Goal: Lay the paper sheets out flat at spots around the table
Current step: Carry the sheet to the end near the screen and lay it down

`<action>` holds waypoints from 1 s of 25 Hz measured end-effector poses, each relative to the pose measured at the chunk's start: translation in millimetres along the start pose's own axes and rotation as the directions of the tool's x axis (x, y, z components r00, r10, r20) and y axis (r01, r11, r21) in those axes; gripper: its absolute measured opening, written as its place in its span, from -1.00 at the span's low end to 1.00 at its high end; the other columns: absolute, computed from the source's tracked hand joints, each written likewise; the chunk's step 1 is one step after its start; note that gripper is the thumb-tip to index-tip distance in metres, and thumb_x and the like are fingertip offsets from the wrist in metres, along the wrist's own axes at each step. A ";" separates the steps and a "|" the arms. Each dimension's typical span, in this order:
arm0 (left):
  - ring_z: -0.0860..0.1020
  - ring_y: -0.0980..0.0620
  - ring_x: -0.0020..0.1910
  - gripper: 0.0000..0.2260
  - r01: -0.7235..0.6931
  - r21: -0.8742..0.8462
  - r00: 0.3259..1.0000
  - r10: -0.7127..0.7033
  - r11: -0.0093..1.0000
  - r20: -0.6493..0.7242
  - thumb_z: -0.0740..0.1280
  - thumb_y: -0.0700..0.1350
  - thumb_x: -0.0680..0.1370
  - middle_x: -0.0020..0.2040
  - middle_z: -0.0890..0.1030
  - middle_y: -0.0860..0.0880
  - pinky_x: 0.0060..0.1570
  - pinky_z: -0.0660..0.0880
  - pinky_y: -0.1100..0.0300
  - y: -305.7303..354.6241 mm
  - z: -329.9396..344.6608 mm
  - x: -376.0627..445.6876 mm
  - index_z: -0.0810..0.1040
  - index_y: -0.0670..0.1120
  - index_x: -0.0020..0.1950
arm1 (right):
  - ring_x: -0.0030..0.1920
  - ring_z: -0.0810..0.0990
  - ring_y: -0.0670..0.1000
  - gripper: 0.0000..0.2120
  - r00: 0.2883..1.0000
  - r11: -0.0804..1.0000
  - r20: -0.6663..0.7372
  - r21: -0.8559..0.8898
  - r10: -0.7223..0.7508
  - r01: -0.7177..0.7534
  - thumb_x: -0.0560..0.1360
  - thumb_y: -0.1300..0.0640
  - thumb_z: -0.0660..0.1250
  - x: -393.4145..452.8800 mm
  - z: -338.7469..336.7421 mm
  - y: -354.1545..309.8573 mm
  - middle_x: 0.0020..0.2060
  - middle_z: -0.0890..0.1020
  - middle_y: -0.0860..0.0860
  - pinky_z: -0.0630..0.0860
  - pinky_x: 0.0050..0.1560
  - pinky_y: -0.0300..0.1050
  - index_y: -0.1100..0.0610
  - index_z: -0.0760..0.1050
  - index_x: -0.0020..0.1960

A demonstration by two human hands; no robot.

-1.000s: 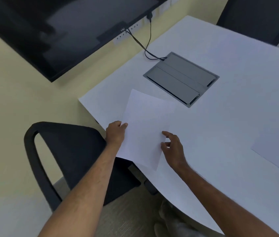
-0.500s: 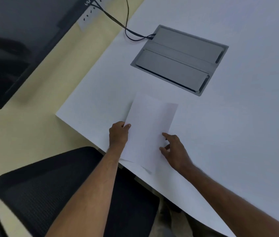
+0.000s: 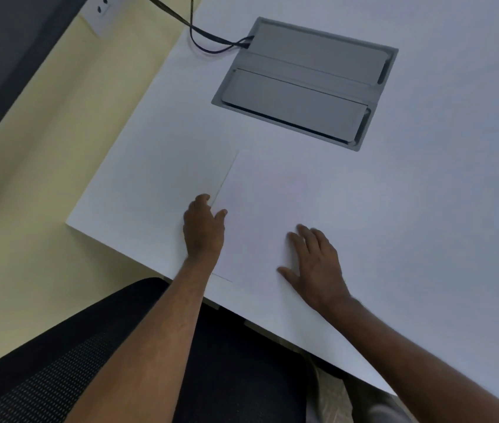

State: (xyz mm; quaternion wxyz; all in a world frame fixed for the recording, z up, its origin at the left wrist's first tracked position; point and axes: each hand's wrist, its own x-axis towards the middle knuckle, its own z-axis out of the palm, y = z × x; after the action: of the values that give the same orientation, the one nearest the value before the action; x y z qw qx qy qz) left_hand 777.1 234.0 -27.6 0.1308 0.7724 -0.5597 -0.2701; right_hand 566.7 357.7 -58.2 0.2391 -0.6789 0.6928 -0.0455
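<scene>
Both hands lie open-palmed, gripping nothing: left hand (image 3: 204, 228) on the paper sheet (image 3: 260, 215)'s 9 o'clock edge, right hand (image 3: 315, 264) at 5 o'clock. Best lift straight off the table (image 3: 425, 209).

We found white table (image 3: 425, 239) bare right of and beyond paper sheet (image 3: 260, 215); passage open there. Grey cable box (image 3: 303, 83) sat recessed further back, black cable (image 3: 208, 41) looping off its left corner. Black chair (image 3: 89, 346) blocked approach below near table edge.
</scene>
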 end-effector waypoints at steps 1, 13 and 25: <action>0.47 -0.18 0.36 -0.55 -0.033 0.071 0.999 0.033 0.997 0.002 0.41 -0.07 0.62 0.37 0.53 -0.17 0.31 0.46 -0.10 -4.1 0.6 -1.9 0.43 -0.15 0.47 | 0.59 0.22 0.22 -0.29 1.000 1.000 0.000 0.007 0.005 -0.005 0.55 -0.21 0.36 1.0 1.8 -2.3 0.60 0.27 0.10 0.25 0.55 0.16 0.12 0.29 0.57; 0.22 -0.21 0.60 -0.54 -0.334 0.316 0.938 0.282 0.888 0.200 0.27 -0.13 0.69 0.63 0.27 -0.17 0.54 0.24 -0.09 -40.6 6.7 -4.1 0.33 -0.16 0.59 | 0.62 0.14 0.22 -0.27 0.999 0.999 -0.003 0.010 0.035 -0.035 0.58 -0.23 0.32 10.0 5.5 -18.6 0.62 0.23 0.10 0.12 0.63 0.11 0.13 0.25 0.60; 0.22 -0.22 0.61 -0.54 -0.376 0.314 0.922 0.317 0.872 0.224 0.26 -0.15 0.70 0.64 0.27 -0.19 0.55 0.29 -0.09 -45.1 5.6 -3.8 0.32 -0.19 0.59 | 0.62 0.13 0.19 -0.27 0.999 0.999 0.008 -0.016 0.046 -0.046 0.59 -0.24 0.29 10.1 0.6 -20.2 0.63 0.21 0.07 0.11 0.63 0.08 0.11 0.22 0.61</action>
State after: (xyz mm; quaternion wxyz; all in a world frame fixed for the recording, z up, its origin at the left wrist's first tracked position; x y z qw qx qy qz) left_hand 808.8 253.4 -54.0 -0.0096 0.6449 -0.7373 -0.2010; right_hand 585.9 346.6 -53.7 0.2377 -0.6649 0.7074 -0.0317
